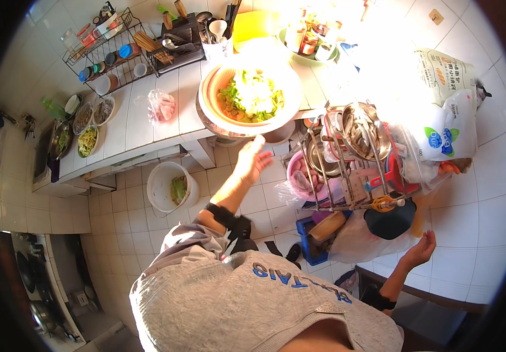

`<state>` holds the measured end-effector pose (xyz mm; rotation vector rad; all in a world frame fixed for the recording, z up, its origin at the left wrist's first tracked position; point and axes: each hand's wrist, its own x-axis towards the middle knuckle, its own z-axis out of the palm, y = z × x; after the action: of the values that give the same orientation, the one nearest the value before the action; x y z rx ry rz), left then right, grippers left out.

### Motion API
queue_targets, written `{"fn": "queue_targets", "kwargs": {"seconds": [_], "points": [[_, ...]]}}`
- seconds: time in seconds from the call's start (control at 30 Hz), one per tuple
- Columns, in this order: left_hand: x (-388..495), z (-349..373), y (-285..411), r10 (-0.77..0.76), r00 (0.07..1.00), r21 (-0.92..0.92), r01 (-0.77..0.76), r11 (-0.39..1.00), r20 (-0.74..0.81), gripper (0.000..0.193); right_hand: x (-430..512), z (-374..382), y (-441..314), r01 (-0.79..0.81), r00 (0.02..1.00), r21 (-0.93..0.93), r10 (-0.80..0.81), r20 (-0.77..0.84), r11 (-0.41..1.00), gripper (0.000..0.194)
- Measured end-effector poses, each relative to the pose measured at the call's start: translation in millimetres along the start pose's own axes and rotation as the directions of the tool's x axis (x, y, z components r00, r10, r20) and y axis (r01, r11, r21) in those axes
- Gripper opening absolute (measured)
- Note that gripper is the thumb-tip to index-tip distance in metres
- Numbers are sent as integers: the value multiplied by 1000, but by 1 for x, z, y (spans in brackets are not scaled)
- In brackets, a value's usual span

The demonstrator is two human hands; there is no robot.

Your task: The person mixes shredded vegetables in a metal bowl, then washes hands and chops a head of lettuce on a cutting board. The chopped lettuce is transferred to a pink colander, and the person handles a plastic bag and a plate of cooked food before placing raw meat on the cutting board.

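My left hand (250, 163) is held out in front of me, fingers apart and empty. Its fingertips are just below the rim of an orange-pink plastic basin (209, 99); whether they touch it I cannot tell. Chopped leafy greens (253, 97) fill the basin, partly washed out by sunlight. Off to the right, my right hand (421, 251) is raised with its fingers loosely bent and nothing in it. The closest thing to it is a dark plastic container (389, 220) hanging on the end of a metal rack (345, 176).
A white bucket (156, 187) with green scraps stands on the tiled floor. On the tiled counter (136, 112) are a bagged piece of meat (161, 107), plates of cut food (88, 141) and a wire spice rack (112, 57). A blue crate (310, 246) sits beneath the metal rack.
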<state>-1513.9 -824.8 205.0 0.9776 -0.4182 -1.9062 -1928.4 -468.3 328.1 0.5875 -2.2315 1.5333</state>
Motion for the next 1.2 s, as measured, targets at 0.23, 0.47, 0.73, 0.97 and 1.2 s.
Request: {"fn": "queue_targets", "kwargs": {"seconds": [0.23, 0.47, 0.73, 0.97, 1.2], "points": [[71, -20, 75, 38, 977, -107, -62, 992, -208, 36, -82, 62, -93, -150, 949, 353, 35, 313, 923, 27], [-20, -55, 55, 9, 999, -170, -16, 985, -47, 35, -120, 69, -120, -182, 798, 409, -109, 593, 894, 29], [-149, -148, 55, 15, 989, -311, -60, 949, -147, 30, -162, 95, -106, -395, 560, 393, -122, 820, 830, 31], [-199, -277, 141, 130, 909, -284, -256, 924, -397, 12, -207, 161, -142, -390, 405, 290, -120, 906, 874, 31], [-168, -351, 235, 239, 735, -233, -477, 848, -635, 21, -336, 334, -281, -533, 114, 373, -373, 921, 759, 38]]}}
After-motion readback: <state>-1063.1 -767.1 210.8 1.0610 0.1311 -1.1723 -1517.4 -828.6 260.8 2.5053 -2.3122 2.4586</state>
